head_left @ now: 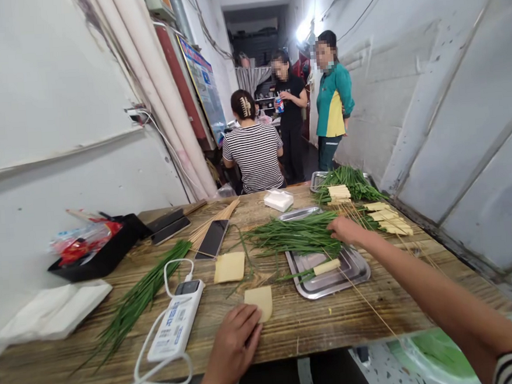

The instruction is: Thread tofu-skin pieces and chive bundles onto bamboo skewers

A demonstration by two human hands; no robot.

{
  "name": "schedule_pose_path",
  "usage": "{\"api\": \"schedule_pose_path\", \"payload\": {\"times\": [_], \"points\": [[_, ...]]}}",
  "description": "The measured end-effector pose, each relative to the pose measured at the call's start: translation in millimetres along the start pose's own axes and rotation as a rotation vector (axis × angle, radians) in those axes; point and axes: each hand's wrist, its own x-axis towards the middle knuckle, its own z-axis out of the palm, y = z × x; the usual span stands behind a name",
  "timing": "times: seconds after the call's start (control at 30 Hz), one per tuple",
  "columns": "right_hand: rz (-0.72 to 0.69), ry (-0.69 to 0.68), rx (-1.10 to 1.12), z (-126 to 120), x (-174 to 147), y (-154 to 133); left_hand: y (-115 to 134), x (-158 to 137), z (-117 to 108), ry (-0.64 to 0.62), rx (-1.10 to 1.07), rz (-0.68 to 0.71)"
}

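My left hand [236,341] lies palm down at the table's front, fingers loosely stretched. Its fingertips touch the lower left corner of a pale yellow tofu-skin sheet [262,301]. A second tofu-skin sheet [229,267] lies flat just beyond. My right hand [345,231] reaches across to a pile of green chives [292,234], its fingers closed at the pile's right end; the fingertips are partly hidden. The chives lie across a metal tray [300,271]. On that tray rests a skewered tofu-skin roll [327,267] with chives sticking out.
More rolls [387,218] and chives [347,182] lie at the back right. Left stand a power strip [176,320] with a white cable, a phone [212,239], loose skewers [216,221], another chive bunch [136,300] and a black bin [100,249]. Three people [253,151] are beyond the table.
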Motion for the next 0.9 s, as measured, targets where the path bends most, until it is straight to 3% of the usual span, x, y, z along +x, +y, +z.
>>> {"api": "schedule_pose_path", "payload": {"times": [0.5, 0.9], "points": [[-0.043, -0.025, -0.080, 0, -1, -5, -1, -2, 2, 0.018, -0.019, -0.016], [-0.062, -0.080, -0.070, -5, 8, 7, 0, 0, 0, 0.001, -0.041, -0.020]]}}
